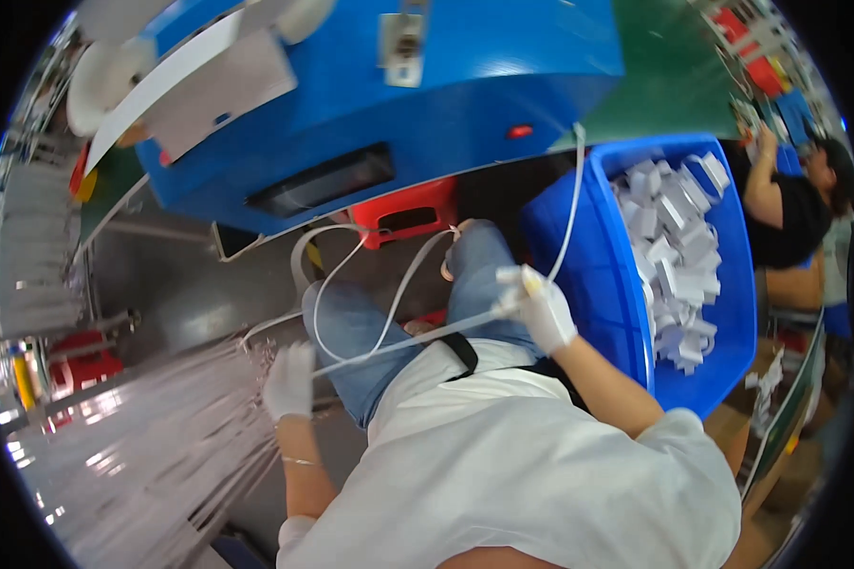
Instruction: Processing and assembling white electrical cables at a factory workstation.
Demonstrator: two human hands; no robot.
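Note:
My right hand (544, 311), in a white glove, is closed on a narrow white strip (417, 339) beside the blue bin. The strip runs straight across my lap to my gloved left hand (289, 381). That hand is smeared by motion and its fingers do not show clearly. It is next to a bundle of long, pale strips (152, 446) on my left. More of the white strip loops over my knees, and a length (569, 209) hangs from the green table edge down to my right hand.
Ahead stands a blue machine (380, 133) with a red button (520, 132). A blue bin (620, 275) on my right holds many white, folded pieces (678, 247). A red stool (399, 201) is under the machine. Another person (797, 204) works at the far right.

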